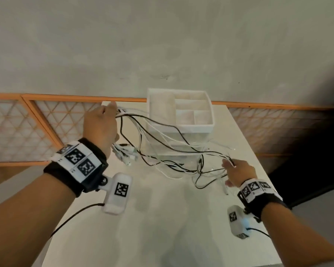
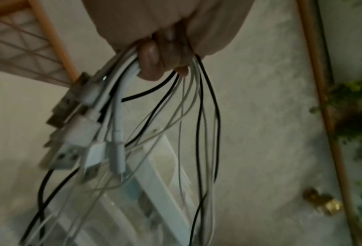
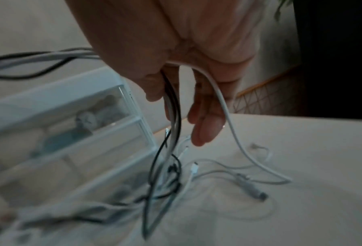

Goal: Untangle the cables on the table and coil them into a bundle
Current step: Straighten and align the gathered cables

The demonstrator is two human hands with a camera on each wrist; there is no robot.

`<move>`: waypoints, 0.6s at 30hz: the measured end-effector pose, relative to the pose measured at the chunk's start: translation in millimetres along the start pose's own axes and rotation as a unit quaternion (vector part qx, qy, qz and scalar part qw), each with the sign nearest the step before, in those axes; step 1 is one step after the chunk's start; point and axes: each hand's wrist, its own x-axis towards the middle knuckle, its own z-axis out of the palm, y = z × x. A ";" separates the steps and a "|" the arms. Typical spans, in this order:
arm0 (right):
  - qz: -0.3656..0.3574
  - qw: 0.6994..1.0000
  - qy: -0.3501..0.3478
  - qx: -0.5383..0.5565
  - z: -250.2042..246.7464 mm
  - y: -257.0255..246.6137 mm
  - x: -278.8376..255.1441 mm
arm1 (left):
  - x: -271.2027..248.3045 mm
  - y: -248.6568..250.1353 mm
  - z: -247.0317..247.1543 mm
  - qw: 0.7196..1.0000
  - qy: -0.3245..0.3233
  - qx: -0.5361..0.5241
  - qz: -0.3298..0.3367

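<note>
Several thin black and white cables (image 1: 168, 147) stretch across the white table (image 1: 162, 218) between my two hands. My left hand (image 1: 101, 124), raised at the far left of the table, grips one end of the bunch in a fist (image 2: 154, 55); a cluster of USB plugs (image 1: 124, 154) (image 2: 77, 133) hangs below it. My right hand (image 1: 237, 171), lower at the right, pinches several strands (image 3: 171, 99) between thumb and fingers. A white cable (image 3: 224, 108) loops over its fingers. Loose ends and a tangle (image 3: 169, 174) lie on the table under it.
A white drawer organizer (image 1: 181, 110) (image 3: 70, 126) with open top compartments stands at the back of the table, right behind the cables. An orange-framed lattice screen (image 1: 37, 122) runs along the wall. The table's right edge (image 1: 258, 157) is close to my right hand.
</note>
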 end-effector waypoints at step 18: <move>-0.026 0.925 0.100 0.365 -49.8 -36.9 -12.1 | -17.5 -13.3 15.7 0.995 -0.065 0.080 0.010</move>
